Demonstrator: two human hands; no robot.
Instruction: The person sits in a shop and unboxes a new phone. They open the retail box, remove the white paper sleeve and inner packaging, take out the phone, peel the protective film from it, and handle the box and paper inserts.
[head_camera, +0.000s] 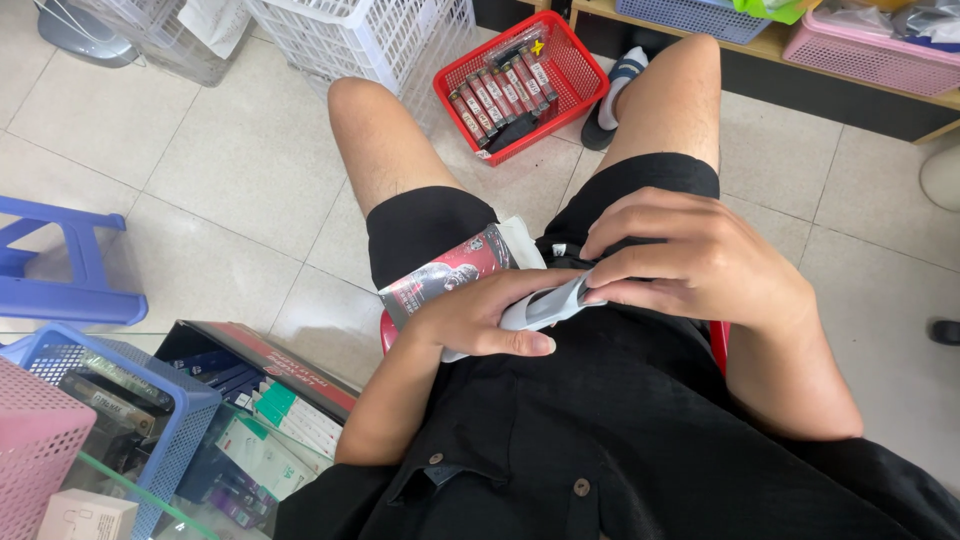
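While both hands grip it, the packet (470, 275) lies under left hand (480, 320), beside right hand (690, 265).

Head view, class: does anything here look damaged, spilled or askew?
Nothing is spilled or broken. The red-and-black printed packet lies slanted across the lap, pinned by the left hand, while the right hand pinches a white-and-grey wrapper. The red plastic basket sits skewed to the floor tiles.

You sit in a small shop's stock area: a red basket (520, 75) of packaged goods on the tiled floor (230, 170), far shelf (780, 45) with baskets, blue basket (150, 400) near left.
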